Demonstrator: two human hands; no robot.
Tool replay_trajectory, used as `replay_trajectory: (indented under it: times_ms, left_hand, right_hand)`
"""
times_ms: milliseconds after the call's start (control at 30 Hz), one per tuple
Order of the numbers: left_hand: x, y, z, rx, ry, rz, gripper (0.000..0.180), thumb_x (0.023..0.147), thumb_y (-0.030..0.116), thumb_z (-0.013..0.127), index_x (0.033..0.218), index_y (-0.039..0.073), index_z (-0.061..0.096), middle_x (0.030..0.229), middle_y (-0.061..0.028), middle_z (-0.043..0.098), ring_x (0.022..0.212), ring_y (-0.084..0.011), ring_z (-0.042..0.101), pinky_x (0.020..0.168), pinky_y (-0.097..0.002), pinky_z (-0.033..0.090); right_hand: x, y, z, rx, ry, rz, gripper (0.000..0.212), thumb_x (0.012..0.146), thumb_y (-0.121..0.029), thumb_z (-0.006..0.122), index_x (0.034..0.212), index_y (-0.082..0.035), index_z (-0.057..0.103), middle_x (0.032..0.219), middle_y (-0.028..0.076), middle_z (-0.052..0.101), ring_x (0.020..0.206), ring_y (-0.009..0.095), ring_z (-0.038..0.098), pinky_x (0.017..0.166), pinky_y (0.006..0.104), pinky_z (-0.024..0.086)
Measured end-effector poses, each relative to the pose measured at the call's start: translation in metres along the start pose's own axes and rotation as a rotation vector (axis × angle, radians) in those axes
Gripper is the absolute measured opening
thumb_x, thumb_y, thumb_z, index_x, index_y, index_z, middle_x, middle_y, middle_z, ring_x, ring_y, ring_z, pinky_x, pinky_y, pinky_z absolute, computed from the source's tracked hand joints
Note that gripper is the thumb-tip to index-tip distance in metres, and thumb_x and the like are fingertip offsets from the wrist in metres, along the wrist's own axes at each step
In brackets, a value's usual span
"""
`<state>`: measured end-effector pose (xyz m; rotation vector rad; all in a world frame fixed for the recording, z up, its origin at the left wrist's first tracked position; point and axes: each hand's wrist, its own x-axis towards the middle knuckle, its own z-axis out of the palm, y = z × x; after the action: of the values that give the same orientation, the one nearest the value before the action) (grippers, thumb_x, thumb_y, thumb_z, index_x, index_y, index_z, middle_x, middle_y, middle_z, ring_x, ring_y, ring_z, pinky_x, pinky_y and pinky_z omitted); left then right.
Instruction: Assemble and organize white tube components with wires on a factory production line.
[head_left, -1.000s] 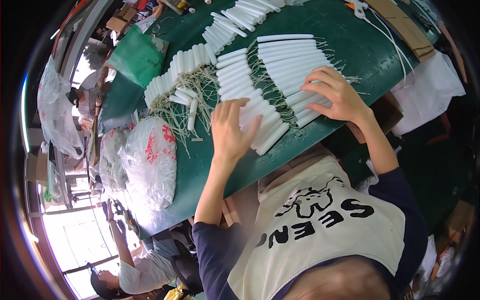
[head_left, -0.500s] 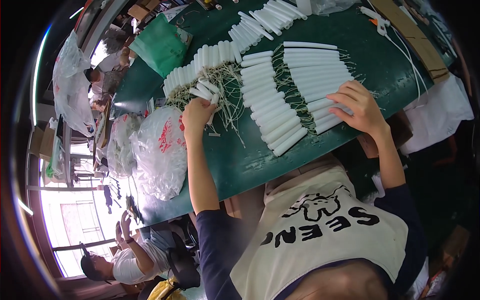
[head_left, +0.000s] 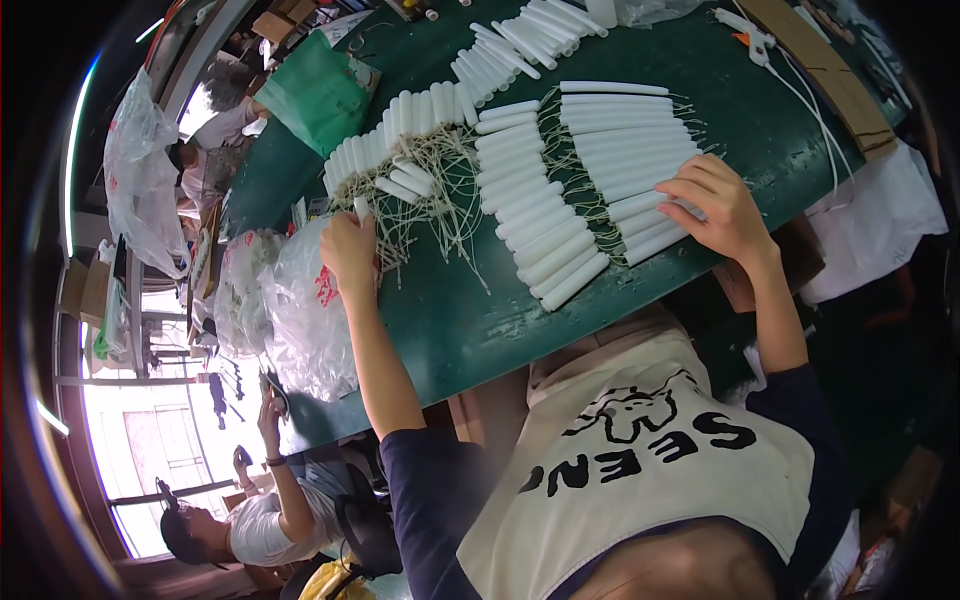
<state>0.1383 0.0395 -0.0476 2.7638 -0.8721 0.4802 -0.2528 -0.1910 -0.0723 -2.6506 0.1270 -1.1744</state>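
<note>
My left hand (head_left: 348, 252) is closed round a short white tube (head_left: 361, 207), whose end sticks up past the fingers. It is beside the tangle of pale thin wires (head_left: 455, 185), where a few short white tubes (head_left: 405, 180) lie loose. My right hand (head_left: 715, 208) is half curled, thumb and fingers apart, over the right ends of a row of long white tubes (head_left: 625, 145). Nothing shows between its fingers. Wire tails come out of these tubes' ends. Left of them lies another column of white tubes (head_left: 520, 190), with wires running between the two groups.
More white tubes (head_left: 395, 120) line the far side of the green table (head_left: 450, 330). Clear plastic bags (head_left: 305, 310) crowd the left edge, near a green bag (head_left: 315, 90). A glue gun (head_left: 750, 40) with a white cord lies far right. Another person (head_left: 270, 520) sits at lower left.
My left hand has moved left and slightly nearer me, away from the loose short tubes, with a white tube in it. My right hand has barely moved. The seated person's hands have shifted.
</note>
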Motion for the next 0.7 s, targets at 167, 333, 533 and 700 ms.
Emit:
replay_trajectory:
  times_ms: [167,333,533,700]
  left_hand:
    - [-0.014,0.018,0.003,0.046,-0.025,0.032,0.022,0.079,0.028,0.066,0.086,0.007,0.067,0.085,-0.0156,0.067,0.081,-0.0371,0.064,0.071,-0.0454,0.049]
    - [-0.063,0.103,-0.025,-0.351,0.068,0.595,0.039,0.081,0.020,0.066,0.116,0.006,0.056,0.124,-0.0160,0.054,0.116,-0.0349,0.048,0.097,-0.0434,0.036]
    - [-0.113,0.150,-0.034,-0.526,-0.345,0.911,0.078,0.075,0.041,0.070,0.138,0.009,0.038,0.144,-0.0178,0.031,0.132,-0.0378,0.028,0.109,-0.0504,0.020]
    - [-0.129,0.160,-0.031,-0.389,-0.344,0.960,0.092,0.069,0.054,0.071,0.141,0.011,0.034,0.147,-0.0183,0.026,0.136,-0.0371,0.022,0.110,-0.0556,0.012]
  right_hand:
    - [-0.004,0.007,-0.004,-0.035,0.037,0.021,0.021,0.068,-0.004,0.074,0.087,-0.003,0.064,0.077,0.007,0.057,0.075,0.024,0.055,0.066,0.0336,0.045]
    - [-0.020,0.022,-0.024,-0.113,0.132,0.174,0.020,0.072,0.000,0.071,0.091,-0.002,0.065,0.087,0.009,0.061,0.083,0.027,0.058,0.071,0.0343,0.048]
    - [-0.033,0.032,-0.044,-0.190,0.231,0.332,0.023,0.077,-0.003,0.069,0.100,-0.003,0.064,0.097,0.009,0.060,0.089,0.027,0.058,0.078,0.0341,0.047]
    - [-0.049,0.039,-0.050,-0.202,0.221,0.434,0.024,0.079,-0.006,0.068,0.103,-0.004,0.063,0.100,0.010,0.059,0.093,0.027,0.057,0.080,0.0338,0.046]
